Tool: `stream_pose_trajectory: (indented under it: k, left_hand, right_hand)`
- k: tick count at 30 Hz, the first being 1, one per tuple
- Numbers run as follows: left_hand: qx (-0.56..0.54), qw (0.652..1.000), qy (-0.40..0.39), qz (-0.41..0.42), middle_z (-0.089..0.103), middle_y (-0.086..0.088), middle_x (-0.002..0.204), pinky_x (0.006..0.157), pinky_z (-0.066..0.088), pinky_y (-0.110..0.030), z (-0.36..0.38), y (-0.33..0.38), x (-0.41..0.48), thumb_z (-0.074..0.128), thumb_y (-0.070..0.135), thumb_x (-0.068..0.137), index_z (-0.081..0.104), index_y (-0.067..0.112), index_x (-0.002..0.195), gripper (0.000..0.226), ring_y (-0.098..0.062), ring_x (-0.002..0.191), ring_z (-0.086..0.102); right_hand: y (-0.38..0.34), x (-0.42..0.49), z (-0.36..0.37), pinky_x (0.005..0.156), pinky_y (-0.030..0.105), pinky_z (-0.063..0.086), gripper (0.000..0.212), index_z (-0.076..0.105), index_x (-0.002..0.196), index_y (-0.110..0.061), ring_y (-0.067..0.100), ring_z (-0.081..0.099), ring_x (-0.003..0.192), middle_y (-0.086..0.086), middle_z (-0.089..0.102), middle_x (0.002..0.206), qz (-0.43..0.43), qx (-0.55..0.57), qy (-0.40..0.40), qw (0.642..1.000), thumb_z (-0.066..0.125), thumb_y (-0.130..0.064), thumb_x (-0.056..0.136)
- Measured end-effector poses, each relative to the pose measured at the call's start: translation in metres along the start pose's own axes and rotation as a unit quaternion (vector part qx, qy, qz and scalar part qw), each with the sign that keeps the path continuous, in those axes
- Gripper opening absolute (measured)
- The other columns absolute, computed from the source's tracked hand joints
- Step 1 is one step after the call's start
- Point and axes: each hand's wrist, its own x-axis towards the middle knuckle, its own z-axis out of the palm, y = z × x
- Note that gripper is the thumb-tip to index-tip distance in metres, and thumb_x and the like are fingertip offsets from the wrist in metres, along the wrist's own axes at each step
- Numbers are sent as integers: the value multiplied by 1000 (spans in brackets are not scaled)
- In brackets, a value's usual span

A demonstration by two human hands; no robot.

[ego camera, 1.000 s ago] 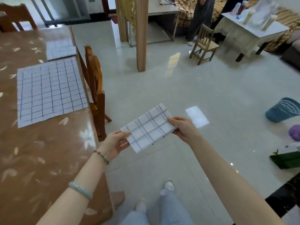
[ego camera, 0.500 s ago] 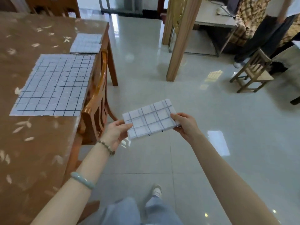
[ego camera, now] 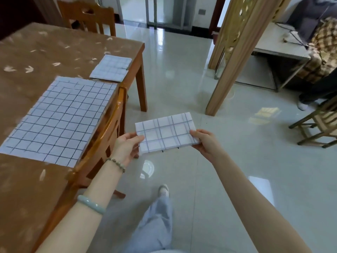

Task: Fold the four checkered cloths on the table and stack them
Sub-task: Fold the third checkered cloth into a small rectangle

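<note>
1. The table (ego camera: 27, 52) has a glossy brown cover printed with pale leaf shapes, over an orange-brown wooden frame and legs.
2. On the table, along its right edge, an unfolded cloth (ego camera: 60, 119) lies flat. It is a large white rectangle ruled in thin dark lines.
3. At the table's far right corner sits a folded cloth (ego camera: 111, 68), a small, thicker rectangle in the same check, just beyond the flat one.
4. A lacquered wooden chair (ego camera: 109, 125) with a curved top rail is pushed up against the table's right edge.
5. Your left hand (ego camera: 126, 147), just right of the table, pinches the left end of the held cloth (ego camera: 166, 133), thumb on top.
6. That cloth is folded into a neat rectangle and held level in the air, off the table and above shiny pale floor tiles (ego camera: 182, 70).
7. Your right hand (ego camera: 205, 143), farther from the table, pinches the cloth's right end, thumb on top and fingers beneath.
</note>
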Motion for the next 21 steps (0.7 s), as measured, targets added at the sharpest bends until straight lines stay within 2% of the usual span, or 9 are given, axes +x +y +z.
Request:
stream_pose_trajectory:
  k: [1,4,7,10,12,14,17,19,21]
  left_hand:
    - [-3,1000,1,0,71,-12,104,88,53,-42,7,9,16,65,8,86,63,9,108,22,-27,97,68]
    - [-24,1000,5,1,70,-13,107,74,56,-31,27,40,60,64,4,86,61,5,112,26,-24,94,68]
    - [-23,1000,10,9,70,-14,109,78,55,-33,40,75,103,64,5,85,60,4,116,31,-26,100,67]
    - [-28,999,19,12,69,-13,109,78,57,-33,52,106,142,63,3,86,60,4,117,30,-24,96,67]
    - [-35,999,28,19,69,-13,105,68,59,-27,59,122,161,61,0,87,60,2,115,28,-21,88,67]
    - [-41,998,39,25,69,-12,100,59,57,-23,64,137,183,61,-1,86,61,2,112,26,-17,80,67]
    - [-58,996,69,25,70,-10,99,67,56,-27,69,157,219,62,0,86,64,7,106,21,-18,83,67]
    - [-80,992,89,31,71,-9,98,76,56,-32,74,169,246,63,1,85,65,8,105,21,-22,88,67]
    - [-101,989,105,36,72,-9,99,78,56,-33,82,184,276,63,0,85,66,7,104,21,-24,90,67]
  right_hand:
    - [-13,18,2,79,31,56,6,61,85,-5,18,60,77,9,60,81,1,-4,0,1000,65,-8,87]
    - [-50,70,11,70,28,57,6,62,87,-4,17,62,75,9,61,81,9,-9,4,1000,66,-8,86]
    - [-87,114,23,66,26,57,4,62,84,-4,15,62,70,8,62,77,7,-9,-3,1000,65,-5,86]
    - [-119,154,36,74,31,57,3,63,84,-2,16,62,70,9,63,76,5,-5,-6,1000,65,-3,86]
    - [-135,177,44,78,33,55,3,62,84,-1,16,61,70,9,63,75,5,-4,-16,1000,64,-2,86]
    - [-151,207,53,74,30,56,3,63,85,0,15,62,68,8,64,73,8,-11,-32,999,64,-3,87]
    - [-173,256,67,66,26,57,9,63,93,2,15,62,70,9,64,77,16,-28,-55,998,64,-4,86]
    - [-188,293,78,63,26,55,8,63,92,1,16,61,71,9,62,78,21,-35,-72,997,65,-4,86]
    - [-207,334,89,61,25,54,8,62,91,0,16,61,70,9,62,77,26,-41,-86,995,65,-4,85]
